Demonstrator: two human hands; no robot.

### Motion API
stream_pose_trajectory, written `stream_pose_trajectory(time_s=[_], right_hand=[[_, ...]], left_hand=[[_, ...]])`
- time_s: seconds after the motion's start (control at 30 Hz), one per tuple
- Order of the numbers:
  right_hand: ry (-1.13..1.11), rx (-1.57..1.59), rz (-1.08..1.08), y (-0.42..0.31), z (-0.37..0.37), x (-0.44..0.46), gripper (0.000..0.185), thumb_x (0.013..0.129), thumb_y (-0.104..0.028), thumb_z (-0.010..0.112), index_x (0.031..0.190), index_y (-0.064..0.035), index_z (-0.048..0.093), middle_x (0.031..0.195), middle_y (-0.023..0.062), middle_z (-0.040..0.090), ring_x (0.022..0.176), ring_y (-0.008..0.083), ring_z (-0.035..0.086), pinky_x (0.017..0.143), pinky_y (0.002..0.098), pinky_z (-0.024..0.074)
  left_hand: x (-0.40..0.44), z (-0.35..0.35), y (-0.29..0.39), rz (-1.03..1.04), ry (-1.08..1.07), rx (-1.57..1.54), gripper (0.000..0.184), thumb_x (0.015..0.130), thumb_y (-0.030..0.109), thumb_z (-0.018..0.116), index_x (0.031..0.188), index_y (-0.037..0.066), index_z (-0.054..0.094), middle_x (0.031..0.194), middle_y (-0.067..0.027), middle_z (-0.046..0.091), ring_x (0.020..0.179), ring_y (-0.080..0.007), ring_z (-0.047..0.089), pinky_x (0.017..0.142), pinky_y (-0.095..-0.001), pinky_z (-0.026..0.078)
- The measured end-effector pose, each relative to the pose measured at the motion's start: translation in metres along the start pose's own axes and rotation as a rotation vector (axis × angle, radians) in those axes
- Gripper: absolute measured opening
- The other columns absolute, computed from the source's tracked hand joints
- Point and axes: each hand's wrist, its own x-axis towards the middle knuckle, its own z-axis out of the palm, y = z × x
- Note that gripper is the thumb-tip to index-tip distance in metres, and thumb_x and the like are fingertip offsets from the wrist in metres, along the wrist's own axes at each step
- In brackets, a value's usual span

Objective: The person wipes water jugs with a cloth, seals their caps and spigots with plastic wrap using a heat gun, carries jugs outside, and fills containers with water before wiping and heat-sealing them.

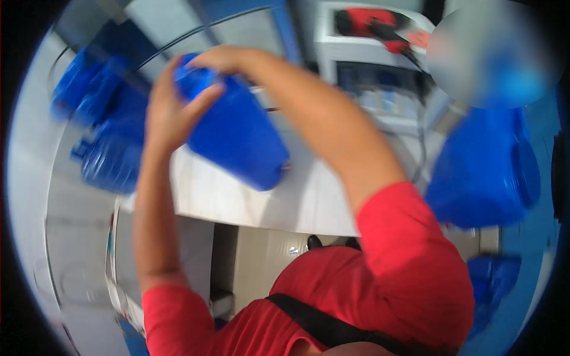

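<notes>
A blue plastic container (237, 130) is tilted over the white tabletop, its broad end toward me and its narrower end away. My left hand (169, 113) grips the left side of that narrow end, with the thumb across the top face and the fingers along the edge. Curled over the far end from the right is my right hand (222, 61), its fingertips close to the left hand's. Motion blur and the fingers partly hide the container's neck.
The white table (320, 204) has its front edge near my body. To the left stand clear-blue water bottles (113, 157) and a blue bag-like bundle (89, 89). A red and black tool (371, 24) lies on a white shelf unit (380, 50). Large blue containers (484, 172) are at right.
</notes>
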Motion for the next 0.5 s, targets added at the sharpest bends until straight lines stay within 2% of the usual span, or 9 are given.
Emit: stream_pose_trajectory(time_s=[0.03, 0.1, 0.2, 0.23, 0.27, 0.33, 0.43, 0.47, 0.5], right_hand=[[-0.059, 0.241, 0.238, -0.037, -0.013, -0.017, 0.047, 0.098, -0.041, 0.052, 0.132, -0.0095, 0.062, 0.132, 0.0143, 0.063, 0.117, 0.025, 0.06, 0.099, 0.0372, 0.0468], [0.187, 0.344, 0.386, -0.051, 0.001, -0.042, 0.058, 0.097, -0.051, 0.049, 0.13, -0.0062, 0.063, 0.132, 0.0185, 0.062, 0.122, 0.0312, 0.059, 0.11, 0.0468, 0.0342], [0.546, 0.14, 0.492, -0.111, -0.005, -0.081, 0.067, 0.093, -0.062, 0.047, 0.117, -0.0029, 0.069, 0.123, 0.0211, 0.066, 0.119, 0.0347, 0.061, 0.114, 0.0567, 0.0207], [0.382, 0.16, 0.528, -0.11, -0.029, -0.077, 0.065, 0.093, -0.061, 0.048, 0.115, -0.0036, 0.069, 0.115, 0.02, 0.07, 0.114, 0.0319, 0.064, 0.11, 0.0503, 0.0321], [0.375, 0.164, 0.524, -0.081, -0.039, -0.064, 0.065, 0.093, -0.061, 0.048, 0.115, -0.0036, 0.069, 0.115, 0.02, 0.07, 0.114, 0.0319, 0.064, 0.11, 0.0503, 0.0321], [-0.027, 0.26, 0.551, -0.027, -0.024, -0.008, 0.057, 0.094, -0.055, 0.053, 0.112, -0.0041, 0.07, 0.107, 0.0148, 0.073, 0.107, 0.0253, 0.065, 0.102, 0.0402, 0.0428], [0.081, 0.679, 0.524, -0.05, -0.016, -0.033, 0.049, 0.096, -0.04, 0.057, 0.127, -0.0029, 0.065, 0.124, 0.0108, 0.066, 0.112, 0.0186, 0.06, 0.1, 0.0338, 0.0456], [0.208, 0.618, 0.395, -0.075, -0.017, -0.06, 0.052, 0.098, -0.04, 0.054, 0.135, -0.0032, 0.059, 0.131, 0.0123, 0.062, 0.116, 0.0191, 0.059, 0.103, 0.0341, 0.0438], [0.329, 0.394, 0.515, -0.093, -0.01, -0.076, 0.052, 0.099, -0.043, 0.052, 0.131, -0.0029, 0.061, 0.126, 0.0109, 0.065, 0.114, 0.0189, 0.06, 0.102, 0.0334, 0.0434]], left_hand=[[0.0, 0.002, -0.015, 0.08, -0.023, -0.112, 0.089, 0.075, 0.05, 0.082, 0.141, 0.0, 0.048, 0.136, -0.0231, 0.056, 0.126, -0.0335, 0.055, 0.107, -0.0417, 0.041], [-0.001, -0.005, -0.043, 0.121, -0.063, -0.292, 0.108, 0.067, 0.068, 0.078, 0.145, 0.001, 0.044, 0.146, -0.0195, 0.048, 0.136, -0.0323, 0.044, 0.114, -0.0421, 0.032], [-0.003, -0.025, -0.096, 0.203, -0.064, -0.036, 0.129, 0.059, 0.092, 0.06, 0.148, 0.001, 0.04, 0.153, -0.0203, 0.04, 0.144, -0.0345, 0.034, 0.118, -0.0482, 0.025], [-0.001, -0.026, -0.081, 0.163, -0.085, -0.136, 0.13, 0.058, 0.092, 0.06, 0.149, 0.002, 0.04, 0.153, -0.0205, 0.039, 0.145, -0.0346, 0.033, 0.118, -0.048, 0.025], [0.001, -0.028, -0.066, 0.121, -0.103, -0.236, 0.131, 0.057, 0.092, 0.061, 0.149, 0.002, 0.04, 0.154, -0.0207, 0.038, 0.145, -0.0347, 0.033, 0.119, -0.0479, 0.024], [0.003, -0.003, -0.027, 0.041, -0.09, -0.431, 0.129, 0.056, 0.09, 0.065, 0.149, 0.004, 0.041, 0.152, -0.0211, 0.041, 0.144, -0.0346, 0.033, 0.118, -0.0473, 0.025], [0.007, 0.003, -0.038, 0.206, -0.022, -0.184, 0.122, 0.06, 0.082, 0.071, 0.149, 0.005, 0.041, 0.149, -0.0221, 0.045, 0.144, -0.0343, 0.034, 0.117, -0.0461, 0.027], [0.006, -0.006, -0.06, 0.331, 0.035, -0.002, 0.118, 0.064, 0.078, 0.073, 0.15, 0.005, 0.039, 0.148, -0.0227, 0.046, 0.144, -0.0341, 0.034, 0.117, -0.0454, 0.027], [0.003, -0.014, -0.081, 0.315, 0.043, 0.038, 0.118, 0.064, 0.078, 0.073, 0.15, 0.005, 0.039, 0.148, -0.0227, 0.046, 0.144, -0.0341, 0.034, 0.117, -0.0454, 0.027]])
